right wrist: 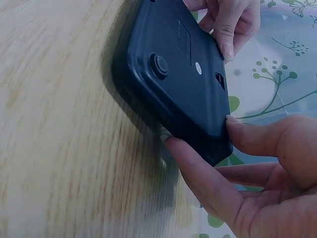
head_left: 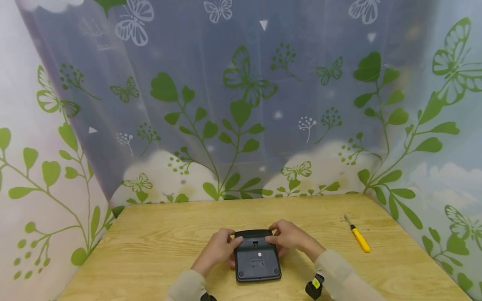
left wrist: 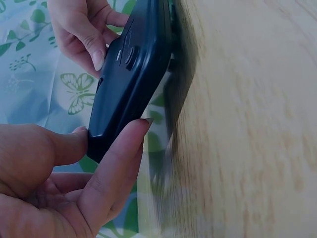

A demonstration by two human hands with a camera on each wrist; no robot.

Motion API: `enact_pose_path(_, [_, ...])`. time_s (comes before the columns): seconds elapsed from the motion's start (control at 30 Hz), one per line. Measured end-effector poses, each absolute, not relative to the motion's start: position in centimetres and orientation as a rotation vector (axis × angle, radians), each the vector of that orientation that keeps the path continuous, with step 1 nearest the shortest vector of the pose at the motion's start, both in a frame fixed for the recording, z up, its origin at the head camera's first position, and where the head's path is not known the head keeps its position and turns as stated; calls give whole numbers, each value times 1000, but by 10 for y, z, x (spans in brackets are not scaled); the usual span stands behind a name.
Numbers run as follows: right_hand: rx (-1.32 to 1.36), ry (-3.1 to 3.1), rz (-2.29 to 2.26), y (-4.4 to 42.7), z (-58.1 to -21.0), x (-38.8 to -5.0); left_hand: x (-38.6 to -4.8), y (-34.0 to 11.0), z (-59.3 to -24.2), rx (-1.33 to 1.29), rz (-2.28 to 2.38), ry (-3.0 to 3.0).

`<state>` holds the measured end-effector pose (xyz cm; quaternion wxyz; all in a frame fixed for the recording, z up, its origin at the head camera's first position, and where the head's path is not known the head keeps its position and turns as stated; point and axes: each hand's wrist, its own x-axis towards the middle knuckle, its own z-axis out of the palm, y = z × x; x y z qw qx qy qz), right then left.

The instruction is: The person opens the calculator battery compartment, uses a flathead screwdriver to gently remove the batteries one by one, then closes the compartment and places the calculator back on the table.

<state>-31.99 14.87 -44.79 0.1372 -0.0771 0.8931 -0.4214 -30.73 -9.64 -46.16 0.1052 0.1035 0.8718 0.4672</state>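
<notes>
A black desktop calculator (head_left: 257, 267) is held back side up over the table, showing round feet, a small pale label and a latch notch. My left hand (head_left: 219, 246) pinches its far left corner, thumb on the back face and fingers under the edge. At the far right corner my right hand (head_left: 288, 237) grips it the same way. In the left wrist view the calculator (left wrist: 116, 94) looks tilted, with a shadow beside it on the wood. The right wrist view shows the calculator's (right wrist: 173, 84) side and one round foot. Its key side is hidden.
A screwdriver (head_left: 360, 239) with a yellow handle lies on the wooden table (head_left: 158, 246) to the right. Behind the table and at both sides hangs a curtain (head_left: 293, 138) printed with leaves and butterflies. A black strap device (head_left: 314, 287) sits on the right wrist.
</notes>
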Motion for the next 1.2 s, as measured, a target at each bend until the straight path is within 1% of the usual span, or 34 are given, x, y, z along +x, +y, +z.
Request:
enact_pose_path(0.2, [-230, 2591, -1228, 149, -446, -320, -306, -96, -460, 341, 1414, 2555])
enact_pose_path(0.7, [-227, 2599, -1223, 147, -449, -321, -305, -98, -461, 338, 1408, 2553])
enact_pose_path(1.2, [-213, 2592, -1216, 145, -452, -319, -307, -99, -463, 279, 1427, 2484])
